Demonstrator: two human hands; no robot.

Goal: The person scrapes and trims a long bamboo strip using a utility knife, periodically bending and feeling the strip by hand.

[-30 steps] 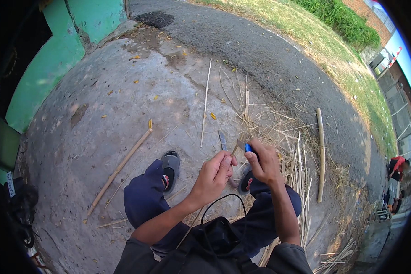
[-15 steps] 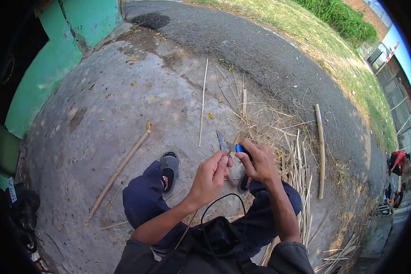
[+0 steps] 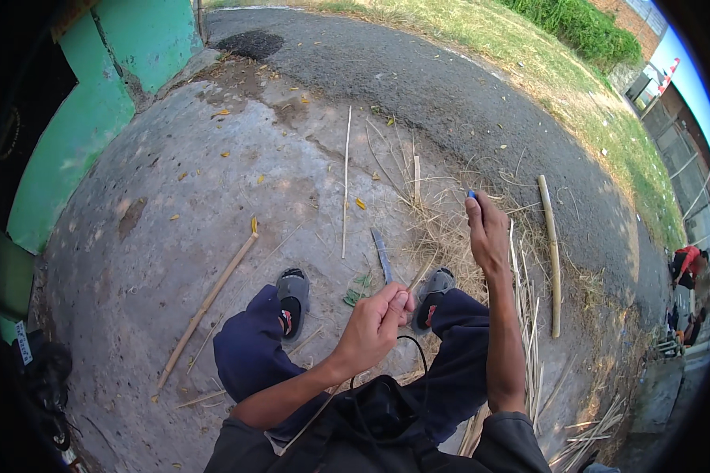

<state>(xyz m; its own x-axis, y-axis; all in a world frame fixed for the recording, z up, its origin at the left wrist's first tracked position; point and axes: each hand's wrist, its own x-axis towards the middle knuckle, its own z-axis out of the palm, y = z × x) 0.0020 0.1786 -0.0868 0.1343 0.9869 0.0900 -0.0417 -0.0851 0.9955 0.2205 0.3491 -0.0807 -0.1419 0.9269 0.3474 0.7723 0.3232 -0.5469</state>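
My left hand (image 3: 375, 322) is closed around a thin bamboo strip (image 3: 423, 270), whose one end sticks out past my fingers between my feet. Its other end runs back under my left forearm toward my lap. Off to the right, my right hand (image 3: 490, 229) is lifted away from the strip and closed on a blue-handled knife (image 3: 472, 194). Only a bit of blue shows there; the blade cannot be made out. Just beyond my left hand a long metal blade (image 3: 382, 254) lies on the concrete, with green leaves (image 3: 355, 295) beside it.
Long split bamboo strips (image 3: 525, 315) lie right of my right leg, near a pile of shavings (image 3: 442, 225). A thick bamboo pole (image 3: 550, 256) is farther right, a stick (image 3: 207, 310) to the left, a thin strip (image 3: 346, 181) ahead. A person in red (image 3: 688, 264) is at far right.
My right hand with the knife has moved from beside my left hand outward to the right and away. My left hand has dropped slightly nearer, still holding the strip.
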